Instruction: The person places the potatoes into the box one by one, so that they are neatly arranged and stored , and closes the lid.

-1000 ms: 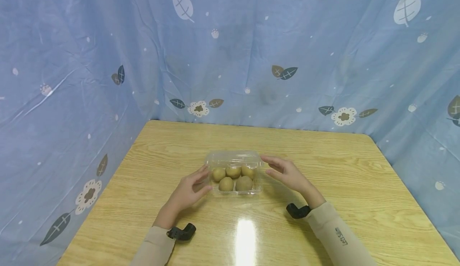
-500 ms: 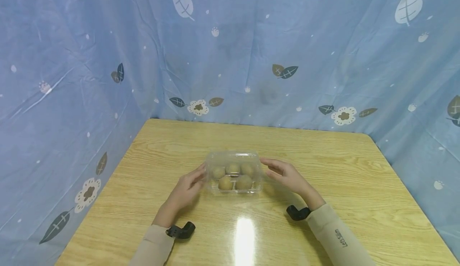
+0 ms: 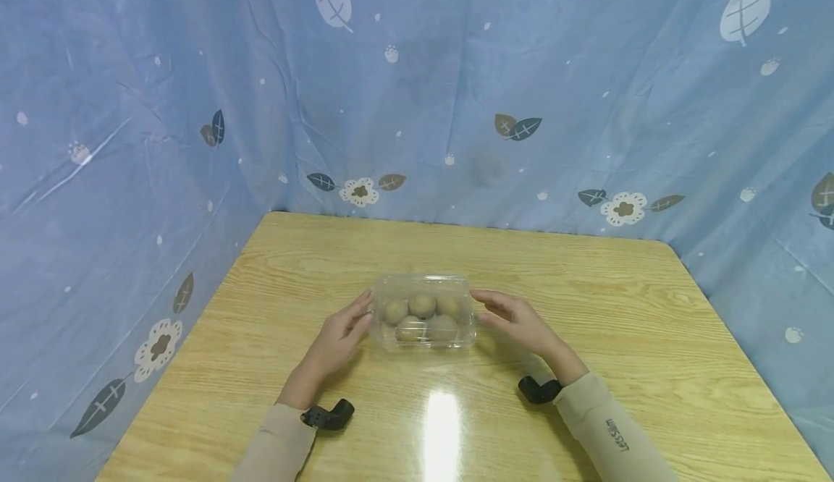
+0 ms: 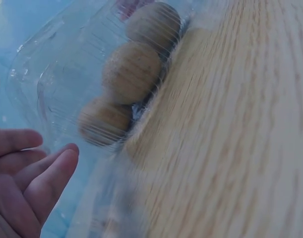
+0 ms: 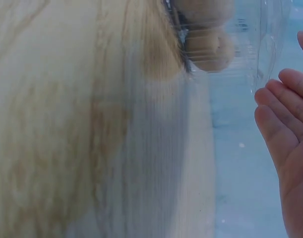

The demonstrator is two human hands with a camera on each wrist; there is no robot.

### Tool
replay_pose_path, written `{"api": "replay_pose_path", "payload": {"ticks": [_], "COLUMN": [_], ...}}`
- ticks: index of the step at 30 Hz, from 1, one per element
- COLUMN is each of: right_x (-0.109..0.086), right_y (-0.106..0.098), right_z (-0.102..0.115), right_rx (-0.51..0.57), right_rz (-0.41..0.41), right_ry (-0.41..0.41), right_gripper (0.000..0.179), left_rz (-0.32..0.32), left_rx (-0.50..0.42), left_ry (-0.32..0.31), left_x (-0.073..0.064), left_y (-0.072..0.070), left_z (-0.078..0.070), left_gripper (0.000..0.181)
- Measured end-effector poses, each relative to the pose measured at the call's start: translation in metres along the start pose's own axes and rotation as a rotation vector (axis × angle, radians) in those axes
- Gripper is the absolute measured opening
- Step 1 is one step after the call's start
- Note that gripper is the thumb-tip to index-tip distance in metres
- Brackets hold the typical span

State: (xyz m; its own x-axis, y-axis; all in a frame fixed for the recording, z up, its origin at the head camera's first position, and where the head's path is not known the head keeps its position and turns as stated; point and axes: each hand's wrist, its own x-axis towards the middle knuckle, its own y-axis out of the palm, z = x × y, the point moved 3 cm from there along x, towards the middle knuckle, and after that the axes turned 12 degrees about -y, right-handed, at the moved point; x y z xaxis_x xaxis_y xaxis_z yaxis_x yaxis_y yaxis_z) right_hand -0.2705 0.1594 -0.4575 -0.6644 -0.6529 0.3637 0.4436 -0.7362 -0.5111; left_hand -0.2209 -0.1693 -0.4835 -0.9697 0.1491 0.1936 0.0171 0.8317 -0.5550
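Observation:
A clear plastic clamshell box (image 3: 423, 285) lies on the wooden table, its lid down over several round yellow-brown fruits (image 3: 422, 305). Whether the lid is fastened cannot be seen. At the box's left side is my left hand (image 3: 337, 337), its fingertips at the lid's edge. Facing it on the right, my right hand (image 3: 521, 323) has its fingertips by the box's right edge. Both wrist views show relaxed, slightly bent fingers beside the clear wall, gripping nothing. The left wrist view shows the fruits (image 4: 131, 72) through the ribbed plastic; contact with the box is hard to judge.
The wood-grain table (image 3: 586, 279) extends around the box on all sides. Blue patterned curtains (image 3: 430, 91) hang behind it and to the left and right. A bright light reflection lies on the tabletop in front of the box.
The lid, raised at the back before, has come down forward over the fruits. My left thumb has drawn back from the box's front left corner. The right hand has hardly moved.

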Motion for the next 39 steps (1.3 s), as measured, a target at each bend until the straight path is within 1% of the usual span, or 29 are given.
{"api": "replay_pose_path", "payload": {"ticks": [4, 7, 8, 12, 17, 20, 24, 25, 27, 29, 31, 33, 36, 39], "right_x": [0.003, 0.003, 0.002, -0.001, -0.001, -0.001, -0.001, -0.001, -0.001, -0.001, -0.001, -0.001, -0.001, -0.002], "right_y": [0.002, 0.005, 0.006, 0.008, 0.010, 0.012, 0.013, 0.014, 0.014, 0.015, 0.015, 0.016, 0.016, 0.016], "right_z": [0.018, 0.022, 0.018, 0.000, 0.002, 0.006, 0.007, 0.007, 0.006, 0.007, 0.008, 0.008, 0.007, 0.007], "right_rx": [-0.047, -0.071, -0.082, -0.086, -0.100, -0.129, -0.175, -0.185, -0.201, -0.205, -0.206, -0.204, -0.207, -0.205], "right_rz": [0.004, 0.004, 0.005, -0.001, 0.003, 0.007, 0.007, 0.005, -0.001, -0.008, -0.011, -0.008, 0.007, 0.016], "right_ry": [-0.011, -0.018, -0.029, -0.041, -0.051, -0.069, -0.105, -0.117, -0.136, -0.152, -0.155, -0.152, -0.141, -0.139], "right_gripper": [0.044, 0.045, 0.046, 0.049, 0.051, 0.051, 0.051, 0.050, 0.050, 0.051, 0.052, 0.054, 0.055, 0.055], "left_rz": [0.049, 0.071, 0.074, 0.081, 0.081, 0.089, 0.110, 0.113, 0.113, 0.111, 0.111, 0.110, 0.106, 0.098], "left_rx": [-0.044, -0.071, -0.074, -0.078, -0.040, -0.024, -0.019, -0.018, -0.021, -0.028, -0.038, -0.037, -0.026, -0.018], "left_ry": [-0.047, -0.067, -0.068, -0.054, -0.026, -0.008, 0.018, 0.024, 0.038, 0.047, 0.048, 0.051, 0.055, 0.064], "left_x": [0.001, 0.001, 0.000, 0.000, -0.001, -0.003, -0.007, -0.007, -0.006, -0.005, -0.003, -0.002, -0.002, -0.002], "left_y": [0.002, 0.003, 0.003, 0.004, 0.005, 0.003, -0.002, -0.002, -0.001, 0.001, 0.005, 0.006, 0.005, 0.005], "left_z": [0.001, 0.000, 0.000, 0.000, -0.003, -0.013, -0.029, -0.030, -0.026, -0.019, -0.008, -0.003, -0.002, -0.003], "left_gripper": [0.054, 0.060, 0.061, 0.063, 0.061, 0.060, 0.058, 0.058, 0.058, 0.059, 0.061, 0.062, 0.062, 0.061]}}
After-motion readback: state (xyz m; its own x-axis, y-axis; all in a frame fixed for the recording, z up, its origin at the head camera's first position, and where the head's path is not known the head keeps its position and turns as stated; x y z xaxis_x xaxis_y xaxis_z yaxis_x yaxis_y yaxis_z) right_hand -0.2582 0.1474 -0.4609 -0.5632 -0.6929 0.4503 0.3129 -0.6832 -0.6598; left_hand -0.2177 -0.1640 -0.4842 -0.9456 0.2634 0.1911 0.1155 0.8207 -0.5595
